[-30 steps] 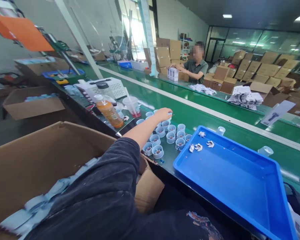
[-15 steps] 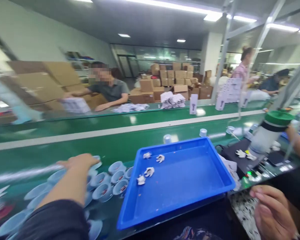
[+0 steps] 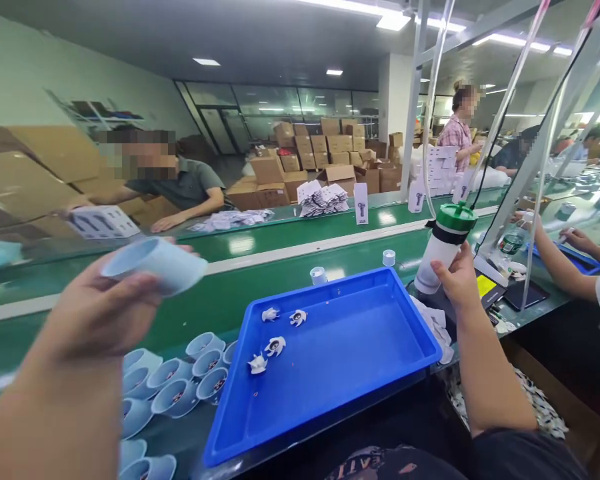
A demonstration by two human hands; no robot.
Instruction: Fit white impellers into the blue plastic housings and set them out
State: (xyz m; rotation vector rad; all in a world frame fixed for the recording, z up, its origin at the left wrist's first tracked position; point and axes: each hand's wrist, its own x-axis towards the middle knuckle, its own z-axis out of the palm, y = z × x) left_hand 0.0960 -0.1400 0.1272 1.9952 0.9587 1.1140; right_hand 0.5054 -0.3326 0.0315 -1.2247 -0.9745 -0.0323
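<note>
My left hand (image 3: 100,303) holds a light blue cup (image 3: 155,265), tilted on its side, above the green belt at the left. My right hand (image 3: 457,277) is wrapped round a translucent white bottle (image 3: 435,257) with a green lid, just beyond the right rim of a blue tray (image 3: 330,347). Inside the tray lie several small white finned wheels (image 3: 275,345), all toward its left side. Several light blue cups (image 3: 176,398) stand between my left forearm and the tray, with small dark and red parts inside some of them.
Two small white caps (image 3: 319,275) stand behind the tray. Across the green belt (image 3: 260,283), a person (image 3: 195,187) handles white boxes (image 3: 103,222). Another person's arm (image 3: 565,263) works at the right. A slanted metal post rises by the bottle. Below right is a carton of white pieces (image 3: 535,400).
My left hand has risen from the cups with one cup in it. My right hand has moved up from the lower right and taken hold of the bottle. The view has shifted right.
</note>
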